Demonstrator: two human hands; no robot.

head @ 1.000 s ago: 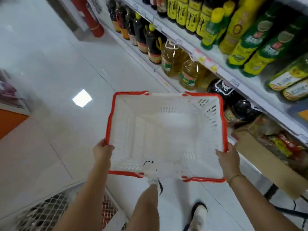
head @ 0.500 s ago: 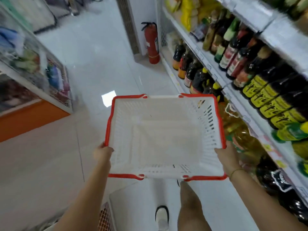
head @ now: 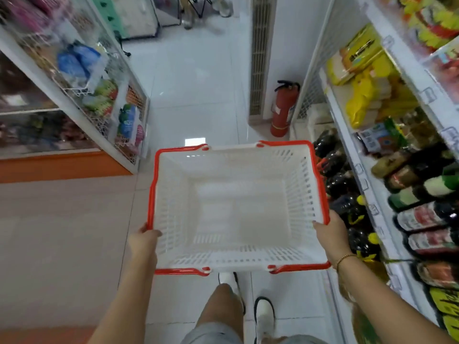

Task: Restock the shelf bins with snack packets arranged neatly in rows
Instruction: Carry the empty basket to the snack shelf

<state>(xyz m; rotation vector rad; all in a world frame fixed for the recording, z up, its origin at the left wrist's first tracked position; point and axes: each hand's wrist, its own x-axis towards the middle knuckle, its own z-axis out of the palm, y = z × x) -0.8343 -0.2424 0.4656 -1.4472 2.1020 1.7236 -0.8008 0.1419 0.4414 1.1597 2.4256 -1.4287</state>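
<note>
Currently, the white basket (head: 173, 194) is held over the aisle floor, with the left hand (head: 144, 242) clamped on its near-left rim and the right hand (head: 331, 234) clamped on its near-right rim. Wire shelf bins (head: 74, 89) holding snack packets (head: 104, 95) stand left of and beyond the basket. Bottles (head: 422, 217) line the shelf just right of the basket, and a fire extinguisher (head: 283, 108) stands beyond its far-right corner.

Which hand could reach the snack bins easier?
Probably the left hand: the wire bins of packets stand on its side. The right hand is next to the bottles. Both grip the empty basket, so it must let go first.
</note>
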